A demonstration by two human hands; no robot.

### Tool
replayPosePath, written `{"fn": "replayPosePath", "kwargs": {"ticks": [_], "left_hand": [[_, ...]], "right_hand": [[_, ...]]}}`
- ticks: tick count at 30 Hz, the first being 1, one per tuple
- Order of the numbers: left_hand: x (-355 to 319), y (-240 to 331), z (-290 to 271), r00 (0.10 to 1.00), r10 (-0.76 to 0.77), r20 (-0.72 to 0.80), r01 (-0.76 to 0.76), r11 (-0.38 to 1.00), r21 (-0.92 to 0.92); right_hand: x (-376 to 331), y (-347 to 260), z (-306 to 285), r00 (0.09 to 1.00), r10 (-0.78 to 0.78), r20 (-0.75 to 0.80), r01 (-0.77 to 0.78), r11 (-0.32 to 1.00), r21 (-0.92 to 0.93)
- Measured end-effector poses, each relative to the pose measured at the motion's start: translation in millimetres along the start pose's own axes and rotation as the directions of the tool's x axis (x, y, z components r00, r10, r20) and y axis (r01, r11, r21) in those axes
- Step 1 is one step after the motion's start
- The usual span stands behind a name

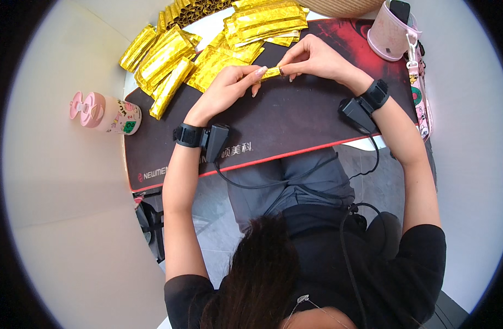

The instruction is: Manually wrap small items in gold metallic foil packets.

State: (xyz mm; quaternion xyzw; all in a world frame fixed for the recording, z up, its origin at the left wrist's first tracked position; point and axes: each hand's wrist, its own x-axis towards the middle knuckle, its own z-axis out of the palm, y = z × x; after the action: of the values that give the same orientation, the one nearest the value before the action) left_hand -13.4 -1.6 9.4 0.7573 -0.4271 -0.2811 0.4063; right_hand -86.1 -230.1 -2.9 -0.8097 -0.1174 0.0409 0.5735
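Observation:
Between my two hands is a small rolled piece of gold foil paper (271, 73), held just above the dark mat. My left hand (228, 88) pinches its left end between thumb and fingers. At its right end, my right hand (316, 58) is closed on it with thumb and fingertips. Flat gold foil sheets (210, 67) lie beside my left hand. Farther back rests a thick stack of gold foil paper (267, 22), and another bundle (163, 57) fans out to the left.
Many small gold rolls (194, 12) are packed together at the far edge. A pink flip-top bottle (112, 115) stands at left. At far right, a pink cup (387, 34) holds a dark object, near a patterned strap (417, 93). Cables (262, 186) hang from my wrist devices across my lap.

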Motion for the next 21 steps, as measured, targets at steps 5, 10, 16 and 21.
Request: {"fn": "replayPosePath", "kwargs": {"ticks": [5, 10, 16, 21], "left_hand": [[2, -6, 0, 1.0, 0.007, 0.006, -0.007, 1.0, -0.009], [5, -12, 0, 0.998, -0.054, -0.025, 0.054, 0.999, 0.007], [3, -11, 3, 0.997, -0.075, -0.016, 0.075, 0.997, -0.034], [2, -9, 1, 0.997, -0.073, -0.011, 0.073, 0.996, -0.055]], "right_hand": [[2, 3, 2, 1.0, -0.009, -0.023, 0.009, 1.0, 0.012], [4, 8, 9, 0.983, -0.068, -0.173, 0.044, 0.989, -0.139], [1, 9, 3, 0.983, -0.17, -0.068, 0.154, 0.969, -0.194], [2, 4, 7, 0.981, -0.187, -0.058, 0.181, 0.979, -0.088]]}}
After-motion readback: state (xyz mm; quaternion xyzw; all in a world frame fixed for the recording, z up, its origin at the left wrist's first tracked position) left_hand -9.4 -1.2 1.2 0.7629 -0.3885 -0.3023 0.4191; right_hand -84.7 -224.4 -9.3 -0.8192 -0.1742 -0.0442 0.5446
